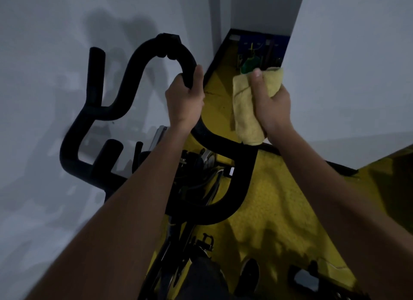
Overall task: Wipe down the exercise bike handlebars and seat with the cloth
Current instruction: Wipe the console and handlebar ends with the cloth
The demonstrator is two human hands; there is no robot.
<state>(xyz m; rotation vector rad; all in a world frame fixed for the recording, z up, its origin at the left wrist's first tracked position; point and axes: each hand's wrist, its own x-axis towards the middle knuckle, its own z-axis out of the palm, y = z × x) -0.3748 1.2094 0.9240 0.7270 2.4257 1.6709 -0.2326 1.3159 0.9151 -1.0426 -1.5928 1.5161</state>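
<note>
The black handlebars [125,80] of the exercise bike curve across the left and middle of the view. My left hand [184,98] grips the central loop of the bar, fingers wrapped round it. My right hand [271,100] holds a folded yellow cloth [245,116] wrapped around the right upright grip, which the cloth hides; the thumb lies on top of the cloth. The right bar's lower curve [241,187] shows below the cloth. The seat is not in view.
A grey wall [44,53] stands close behind the handlebars on the left, and another wall [357,64] on the right. Yellow floor [279,199] runs between them. A pedal [204,241] and the bike frame sit below. A green bottle [249,65] stands in the far corner.
</note>
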